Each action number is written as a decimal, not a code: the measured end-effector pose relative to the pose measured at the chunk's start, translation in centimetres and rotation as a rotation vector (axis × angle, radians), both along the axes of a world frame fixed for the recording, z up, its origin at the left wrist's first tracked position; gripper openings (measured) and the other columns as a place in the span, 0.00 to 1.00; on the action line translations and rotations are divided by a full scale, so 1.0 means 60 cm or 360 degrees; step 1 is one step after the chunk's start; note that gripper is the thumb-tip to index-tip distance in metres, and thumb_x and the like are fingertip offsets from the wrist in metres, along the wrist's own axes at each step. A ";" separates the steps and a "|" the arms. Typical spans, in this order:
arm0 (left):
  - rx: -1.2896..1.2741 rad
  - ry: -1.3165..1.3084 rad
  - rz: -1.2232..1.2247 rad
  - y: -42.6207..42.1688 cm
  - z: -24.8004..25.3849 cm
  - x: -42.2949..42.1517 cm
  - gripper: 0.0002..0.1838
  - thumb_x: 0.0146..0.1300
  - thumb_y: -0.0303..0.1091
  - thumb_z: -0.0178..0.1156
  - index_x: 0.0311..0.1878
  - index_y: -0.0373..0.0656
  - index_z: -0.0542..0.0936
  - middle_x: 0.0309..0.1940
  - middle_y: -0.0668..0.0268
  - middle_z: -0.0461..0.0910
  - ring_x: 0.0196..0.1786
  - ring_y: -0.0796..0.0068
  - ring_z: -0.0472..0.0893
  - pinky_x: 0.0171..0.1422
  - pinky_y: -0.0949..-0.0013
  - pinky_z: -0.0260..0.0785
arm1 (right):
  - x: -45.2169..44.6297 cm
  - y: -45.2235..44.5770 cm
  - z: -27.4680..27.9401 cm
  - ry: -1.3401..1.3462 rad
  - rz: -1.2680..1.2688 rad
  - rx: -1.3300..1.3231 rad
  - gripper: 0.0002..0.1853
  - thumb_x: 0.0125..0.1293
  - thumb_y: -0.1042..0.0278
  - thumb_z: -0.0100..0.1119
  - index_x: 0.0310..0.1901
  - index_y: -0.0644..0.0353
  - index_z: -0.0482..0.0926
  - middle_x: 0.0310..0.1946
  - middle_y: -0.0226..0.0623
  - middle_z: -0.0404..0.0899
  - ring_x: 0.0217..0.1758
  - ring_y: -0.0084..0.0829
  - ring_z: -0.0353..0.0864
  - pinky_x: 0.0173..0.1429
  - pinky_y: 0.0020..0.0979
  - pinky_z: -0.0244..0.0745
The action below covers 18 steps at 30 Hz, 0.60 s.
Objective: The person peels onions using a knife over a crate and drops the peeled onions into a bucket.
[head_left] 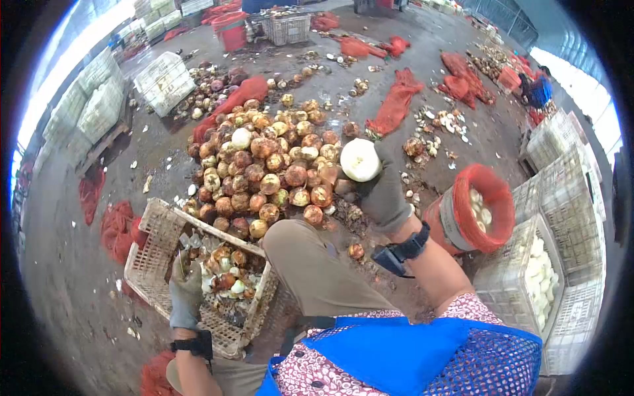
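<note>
Head view, from the left: a pale slatted crate [162, 228] stands tilted in the view beside the person's knee, apparently set there to be within easy reach. The gloved left hand [187, 290] is over its near side with the fingers curled; whether they close around anything I cannot tell. Skins and scraps [228, 280] lie inside, and the walls seem to keep them off the floor.

Ahead, a heap of brown-skinned onions [264, 165] lies loose on the floor, close enough, it seems, to save standing up. At its right edge, a white peeled onion [361, 160] is raised in the gloved right hand [385, 196], whose grip from the side and below probably leaves the smooth top exposed.

Farther right, a red bucket [496, 231] and a second crate [505, 284] hold whitish pieces, seemingly kept apart from the scraps.
</note>
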State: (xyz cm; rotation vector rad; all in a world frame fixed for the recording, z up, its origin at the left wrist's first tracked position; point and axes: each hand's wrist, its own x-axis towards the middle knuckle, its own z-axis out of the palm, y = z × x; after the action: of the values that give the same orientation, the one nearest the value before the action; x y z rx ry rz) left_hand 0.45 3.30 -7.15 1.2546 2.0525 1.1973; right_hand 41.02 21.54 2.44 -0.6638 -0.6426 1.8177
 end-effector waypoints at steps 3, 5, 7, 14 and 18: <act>0.0236 -0.0165 -0.0237 0.025 0.105 0.091 0.28 0.70 0.26 0.58 0.71 0.33 0.65 0.56 0.53 0.80 0.58 0.70 0.78 0.61 0.70 0.71 | 0.009 -0.001 0.002 -0.0107 -0.0043 0.0007 0.33 0.71 0.33 0.45 0.57 0.57 0.77 0.37 0.35 0.85 0.29 0.28 0.83 0.30 0.29 0.81; 0.0332 0.0028 -0.0350 0.049 0.174 0.160 0.33 0.68 0.23 0.60 0.74 0.35 0.61 0.59 0.53 0.78 0.57 0.71 0.78 0.58 0.71 0.73 | 0.007 0.002 0.000 -0.0035 0.0268 0.0086 0.34 0.71 0.31 0.42 0.58 0.57 0.76 0.38 0.36 0.85 0.29 0.27 0.84 0.27 0.28 0.80; 0.0634 0.0155 -0.0554 0.072 0.211 0.216 0.35 0.65 0.23 0.62 0.75 0.36 0.61 0.61 0.53 0.77 0.56 0.74 0.78 0.53 0.72 0.75 | -0.044 -0.009 0.017 0.0176 0.0493 0.0204 0.36 0.70 0.31 0.43 0.57 0.59 0.76 0.40 0.42 0.85 0.34 0.30 0.86 0.28 0.28 0.81; 0.0751 0.0242 -0.0483 0.061 0.199 0.214 0.15 0.71 0.27 0.58 0.59 0.34 0.77 0.50 0.61 0.82 0.46 0.79 0.79 0.48 0.73 0.74 | -0.126 -0.093 0.071 0.0331 0.0583 0.0124 0.30 0.68 0.36 0.55 0.55 0.57 0.78 0.35 0.30 0.86 0.26 0.20 0.83 0.24 0.21 0.73; 0.0555 0.0253 -0.0107 0.011 0.164 0.108 0.17 0.72 0.28 0.58 0.61 0.34 0.75 0.36 0.73 0.74 0.32 0.88 0.71 0.37 0.80 0.68 | 0.039 -0.039 0.028 0.0441 -0.0268 0.0271 0.29 0.72 0.43 0.53 0.62 0.60 0.72 0.52 0.38 0.81 0.49 0.31 0.82 0.48 0.30 0.80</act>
State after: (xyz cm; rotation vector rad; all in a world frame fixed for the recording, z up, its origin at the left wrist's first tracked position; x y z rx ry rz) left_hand 6.96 3.97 2.71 1.6114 1.9461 1.5139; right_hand 43.39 19.20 4.12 -0.3334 -0.5312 1.6393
